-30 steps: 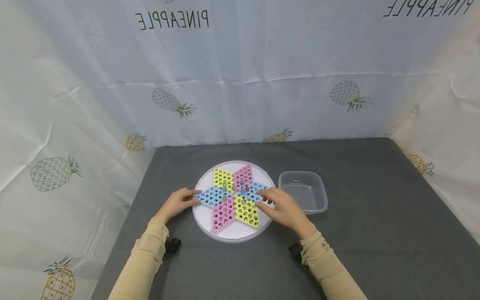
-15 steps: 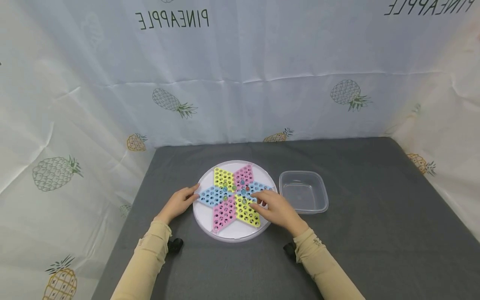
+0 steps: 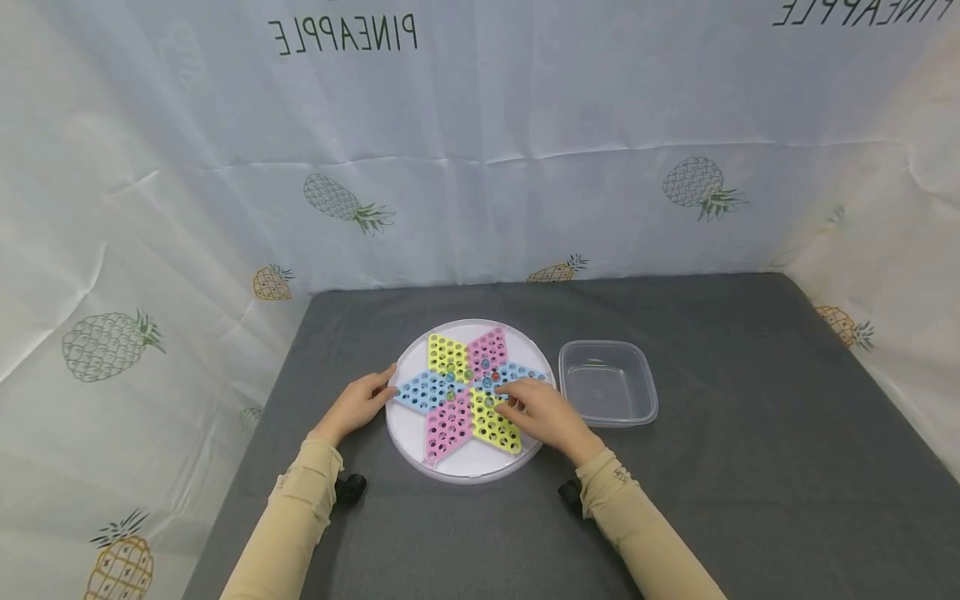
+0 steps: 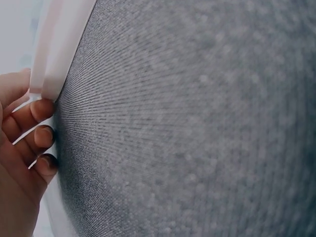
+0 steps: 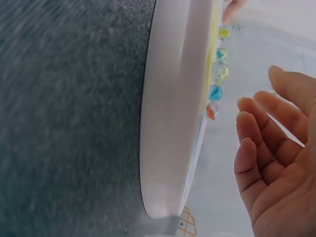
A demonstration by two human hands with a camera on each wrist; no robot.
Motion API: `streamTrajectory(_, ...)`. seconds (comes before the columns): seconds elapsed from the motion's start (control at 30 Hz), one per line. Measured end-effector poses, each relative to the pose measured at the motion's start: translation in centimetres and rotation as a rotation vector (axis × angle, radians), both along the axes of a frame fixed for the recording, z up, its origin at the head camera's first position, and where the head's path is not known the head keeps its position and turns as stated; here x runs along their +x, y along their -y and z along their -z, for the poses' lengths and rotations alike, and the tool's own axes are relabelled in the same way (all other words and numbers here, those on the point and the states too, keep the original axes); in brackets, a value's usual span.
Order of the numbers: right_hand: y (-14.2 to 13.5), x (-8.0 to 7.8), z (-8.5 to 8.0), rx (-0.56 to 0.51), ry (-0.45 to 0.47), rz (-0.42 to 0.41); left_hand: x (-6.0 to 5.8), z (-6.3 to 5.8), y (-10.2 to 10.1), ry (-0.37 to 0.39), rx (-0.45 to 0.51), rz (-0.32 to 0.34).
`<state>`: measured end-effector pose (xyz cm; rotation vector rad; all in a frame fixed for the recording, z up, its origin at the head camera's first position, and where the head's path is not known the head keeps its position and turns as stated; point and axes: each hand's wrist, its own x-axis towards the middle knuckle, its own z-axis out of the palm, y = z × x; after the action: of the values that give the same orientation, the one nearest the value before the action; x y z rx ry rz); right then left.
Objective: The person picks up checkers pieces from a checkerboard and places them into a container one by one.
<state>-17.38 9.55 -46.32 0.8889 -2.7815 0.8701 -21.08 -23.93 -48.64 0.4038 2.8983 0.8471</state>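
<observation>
A round white Chinese checkers board (image 3: 410, 432) with a pink, yellow and blue star lies on the table. Several glass marbles sit in holes about its middle, among them a red marble (image 3: 496, 377) and a blue marble (image 5: 216, 93). At the board's left rim, my left hand (image 3: 358, 406) holds the edge between thumb and fingers; the left wrist view has fingertips (image 4: 43, 109) against the rim's side. Above the right part of the star hovers my right hand (image 3: 546, 412), fingers loosely bent, thumb apart from them. The right wrist view shows nothing between them.
A clear plastic container (image 3: 609, 385) stands just right of the board, holding nothing visible. Dark grey cloth (image 3: 750, 433) covers the table. A pineapple-printed curtain (image 3: 487, 208) hangs behind and at both sides.
My right hand has moved left over the board, toward the marbles near its middle, and its fingertips have drawn closer together. My left hand has shifted slightly on the rim.
</observation>
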Motion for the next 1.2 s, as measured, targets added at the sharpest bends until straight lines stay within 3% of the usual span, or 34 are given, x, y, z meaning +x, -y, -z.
streamTrajectory(0.43,1.4,-1.2,1.0,0.044,0.09,0.028,0.0,-0.2,0.1,0.056,0.063,-0.004)
streamTrajectory(0.67,1.9,-1.5,1.3,0.095,0.089,0.044,-0.1,-0.1,0.1,0.082,0.073,-0.012)
streamTrajectory(1.2,2.3,-2.1,0.9,0.132,0.158,0.054,-0.3,-0.3,0.1,0.108,0.072,-0.029)
